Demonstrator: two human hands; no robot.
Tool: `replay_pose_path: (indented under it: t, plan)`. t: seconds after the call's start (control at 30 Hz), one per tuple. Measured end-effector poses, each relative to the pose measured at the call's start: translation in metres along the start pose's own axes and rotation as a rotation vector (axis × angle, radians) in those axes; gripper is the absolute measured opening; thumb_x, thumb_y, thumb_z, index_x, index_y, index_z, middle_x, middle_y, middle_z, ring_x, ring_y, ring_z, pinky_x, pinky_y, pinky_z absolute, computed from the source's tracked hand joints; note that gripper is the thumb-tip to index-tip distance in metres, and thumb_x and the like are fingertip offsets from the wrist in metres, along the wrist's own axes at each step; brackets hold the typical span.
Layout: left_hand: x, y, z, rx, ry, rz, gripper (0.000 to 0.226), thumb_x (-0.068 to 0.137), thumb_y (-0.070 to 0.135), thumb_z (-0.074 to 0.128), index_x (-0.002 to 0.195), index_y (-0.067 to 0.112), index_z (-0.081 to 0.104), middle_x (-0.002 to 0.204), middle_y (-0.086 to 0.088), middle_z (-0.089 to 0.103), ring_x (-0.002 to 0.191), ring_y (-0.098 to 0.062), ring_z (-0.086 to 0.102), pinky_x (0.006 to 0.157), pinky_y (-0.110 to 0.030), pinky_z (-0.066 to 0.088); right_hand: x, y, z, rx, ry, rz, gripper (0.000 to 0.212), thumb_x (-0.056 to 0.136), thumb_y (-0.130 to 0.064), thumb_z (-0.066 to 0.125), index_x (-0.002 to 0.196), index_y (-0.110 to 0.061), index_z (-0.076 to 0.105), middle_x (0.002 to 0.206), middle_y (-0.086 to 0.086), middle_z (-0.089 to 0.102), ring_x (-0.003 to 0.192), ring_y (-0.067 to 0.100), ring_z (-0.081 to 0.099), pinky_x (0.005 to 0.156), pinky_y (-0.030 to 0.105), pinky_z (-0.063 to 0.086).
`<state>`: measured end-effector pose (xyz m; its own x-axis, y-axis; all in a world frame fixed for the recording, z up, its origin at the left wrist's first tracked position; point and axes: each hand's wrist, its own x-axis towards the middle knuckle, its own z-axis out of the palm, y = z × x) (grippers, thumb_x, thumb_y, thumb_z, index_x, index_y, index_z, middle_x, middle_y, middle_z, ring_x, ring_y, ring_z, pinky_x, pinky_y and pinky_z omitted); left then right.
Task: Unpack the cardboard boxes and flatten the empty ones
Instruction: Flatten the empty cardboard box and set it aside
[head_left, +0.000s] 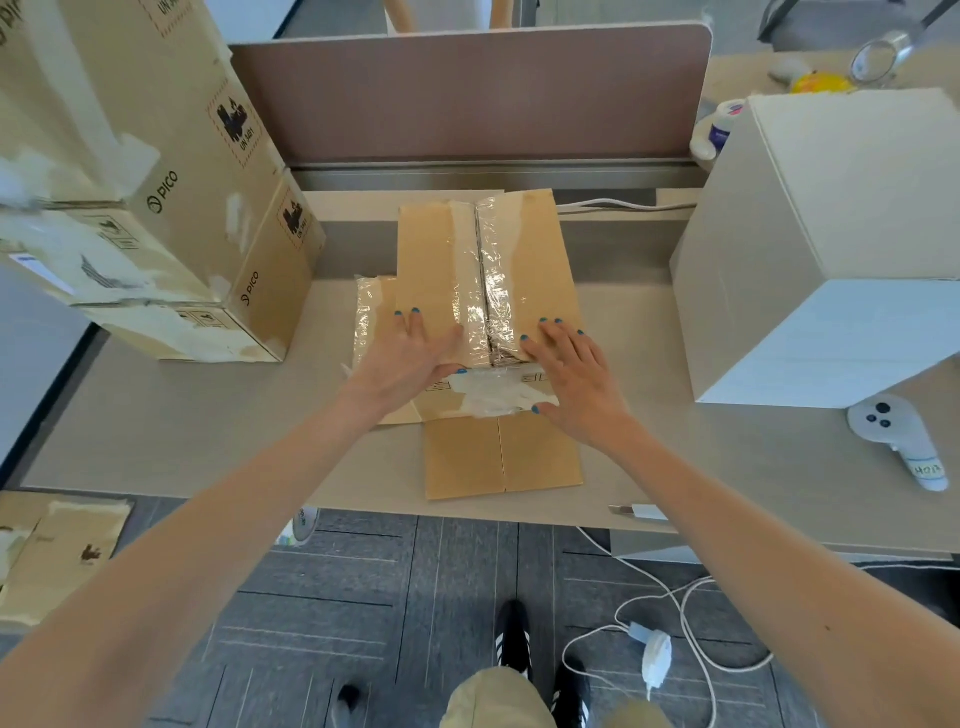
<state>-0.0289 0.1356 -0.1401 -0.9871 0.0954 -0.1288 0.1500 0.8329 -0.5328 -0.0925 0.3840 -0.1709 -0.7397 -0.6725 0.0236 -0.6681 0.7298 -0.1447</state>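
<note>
At frame center, both hands press flat on a collapsed cardboard box lying on the counter: left hand and right hand with fingers spread straight, gripping nothing. Two stacked PICO boxes, seemingly unopened, stand upper left.

**Boxes and Bits, Counted**

Two brown PICO boxes stand stacked, the upper box on the lower box. One flattened box lies under two hands, the left hand and the right hand. There is one large white box, one white controller, one tape roll and one charger plug.
</note>
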Motion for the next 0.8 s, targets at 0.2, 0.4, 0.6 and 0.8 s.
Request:
replay_pose_path:
  t: [0.2, 0.4, 0.6, 0.8]
  plan:
    - [-0.007, 0.005, -0.006, 0.078, 0.030, 0.182, 0.033, 0.096, 0.004, 0.047, 0.123, 0.010, 0.029, 0.110, -0.039, 0.064, 0.090, -0.044, 0.070, 0.075, -0.043, 0.058, 0.001, 0.002, 0.002, -0.022, -0.048, -0.001, 0.091, 0.078, -0.041, 0.073, 0.151, -0.026, 0.021, 0.161, 0.004, 0.008, 0.148, 0.021, 0.002, 0.117, 0.031, -0.007]
    - [-0.017, -0.012, -0.022, -0.337, 0.441, -0.045, 0.030, 0.086, 0.004, 0.064, 0.098, 0.010, 0.037, 0.056, -0.002, 0.044, 0.031, -0.016, 0.038, 0.031, -0.022, 0.024, 0.001, 0.003, 0.002, 0.003, -0.049, 0.011, 0.079, 0.084, -0.046, 0.064, 0.149, -0.026, 0.024, 0.160, 0.003, 0.009, 0.148, 0.021, 0.001, 0.120, 0.035, -0.002]
    - [-0.042, -0.016, -0.033, -0.645, 0.535, -0.486, 0.053, 0.085, 0.002, 0.065, 0.133, 0.008, 0.044, 0.133, -0.014, 0.057, 0.101, -0.028, 0.065, 0.064, -0.030, 0.052, 0.028, -0.027, -0.009, 0.044, 0.145, 0.194, 0.044, 0.093, -0.054, 0.042, 0.112, -0.015, 0.050, 0.125, 0.005, 0.043, 0.118, 0.027, 0.039, 0.103, 0.038, 0.025]
    - [-0.050, -0.031, -0.023, -0.237, 0.332, -0.497, 0.024, 0.077, 0.007, 0.066, 0.100, 0.012, 0.070, 0.148, -0.010, 0.047, 0.141, -0.029, 0.037, 0.121, -0.054, 0.009, 0.070, -0.049, -0.025, 0.060, -0.097, 0.478, 0.092, 0.079, -0.074, 0.046, 0.144, -0.013, 0.023, 0.153, 0.015, 0.017, 0.144, 0.039, 0.007, 0.108, 0.068, 0.009]
